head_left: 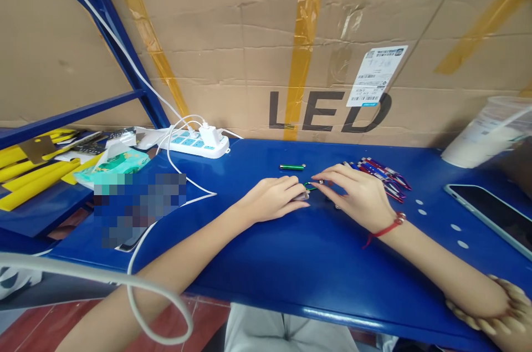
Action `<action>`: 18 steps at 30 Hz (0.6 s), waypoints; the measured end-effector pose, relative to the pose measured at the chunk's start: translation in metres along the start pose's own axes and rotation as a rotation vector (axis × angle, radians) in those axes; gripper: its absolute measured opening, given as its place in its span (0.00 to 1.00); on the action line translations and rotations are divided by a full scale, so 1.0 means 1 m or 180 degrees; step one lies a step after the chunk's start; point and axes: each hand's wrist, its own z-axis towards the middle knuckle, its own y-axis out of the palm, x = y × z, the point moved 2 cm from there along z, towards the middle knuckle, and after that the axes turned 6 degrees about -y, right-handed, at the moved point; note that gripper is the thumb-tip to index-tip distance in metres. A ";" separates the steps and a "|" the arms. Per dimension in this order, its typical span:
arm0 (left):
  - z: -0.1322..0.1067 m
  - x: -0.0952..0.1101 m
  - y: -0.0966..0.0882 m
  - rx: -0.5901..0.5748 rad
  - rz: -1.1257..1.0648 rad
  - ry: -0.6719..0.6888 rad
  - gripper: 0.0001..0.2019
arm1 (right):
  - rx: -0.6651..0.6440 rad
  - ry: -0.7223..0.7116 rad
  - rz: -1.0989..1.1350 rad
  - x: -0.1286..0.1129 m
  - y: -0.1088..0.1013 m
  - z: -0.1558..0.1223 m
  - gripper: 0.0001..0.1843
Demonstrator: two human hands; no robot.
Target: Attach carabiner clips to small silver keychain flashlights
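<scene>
My left hand [276, 198] is closed, its fingertips around a small silvery piece [305, 195] mostly hidden by the fingers. Close beside it, my right hand [353, 194] pinches a green carabiner clip [311, 186], of which only a curved part shows. The two hands nearly meet over the blue table [291, 252]. Just beyond the left fingers lies a short green metal tube [292, 167]. Behind the right hand is a pile of carabiner clips [384, 177] in red, blue and purple, partly covered by that hand.
A white power strip [199, 142] with plugs stands at the back left, its white cable [137, 269] looping near my left arm. To the right are small white discs [456, 227], a phone [494, 213] and a plastic cup [477, 133]. A large cardboard box [233, 47] rises behind.
</scene>
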 end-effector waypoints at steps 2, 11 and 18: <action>0.000 -0.002 0.001 -0.0066 -0.0015 -0.0077 0.16 | -0.0012 0.0068 -0.0080 0.000 0.002 -0.001 0.07; 0.001 -0.004 0.004 -0.0248 -0.0114 -0.0308 0.15 | 0.0247 0.0016 0.0114 -0.006 0.000 -0.002 0.09; 0.003 0.004 0.006 -0.0316 -0.0208 -0.0360 0.15 | 0.0037 0.0042 0.0583 -0.010 -0.001 -0.002 0.08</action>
